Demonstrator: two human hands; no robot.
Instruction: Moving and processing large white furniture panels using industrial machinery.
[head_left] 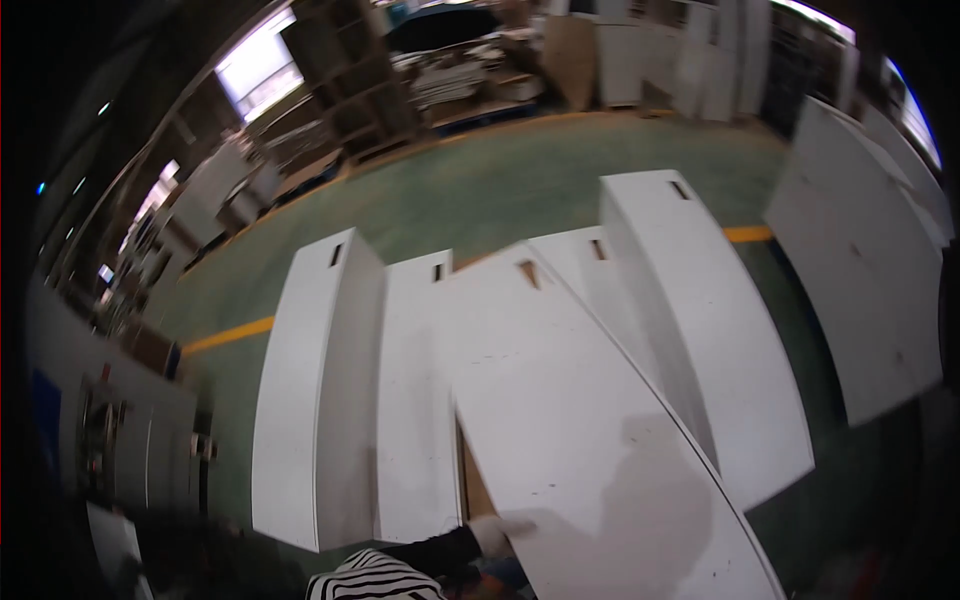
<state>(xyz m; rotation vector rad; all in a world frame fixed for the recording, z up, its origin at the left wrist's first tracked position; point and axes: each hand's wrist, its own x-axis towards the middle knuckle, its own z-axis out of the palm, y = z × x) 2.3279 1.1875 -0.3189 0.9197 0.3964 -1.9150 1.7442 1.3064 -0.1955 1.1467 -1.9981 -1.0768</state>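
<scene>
A long white panel (570, 400) with a small dark slot near its far end lies askew across the middle, over lower white boards. My left hand (492, 537), in a pale glove, is at the panel's near left edge, with its fingers over the top face and the thumb side hard to make out. It appears closed on that edge. My right hand is not in view. Beneath the panel, a strip of brown board (477, 480) shows beside a white board (415, 400). Another slotted white board (585, 250) shows partly from under the panel's right side.
Taller white stacks stand on the left (290, 400) and right (700, 300). Large pale sheets (860, 260) lean at far right. Yellow lines (230, 334) cross the green floor (480, 185). A brown shelf unit (350, 75) and piled boards (460, 85) stand at the back.
</scene>
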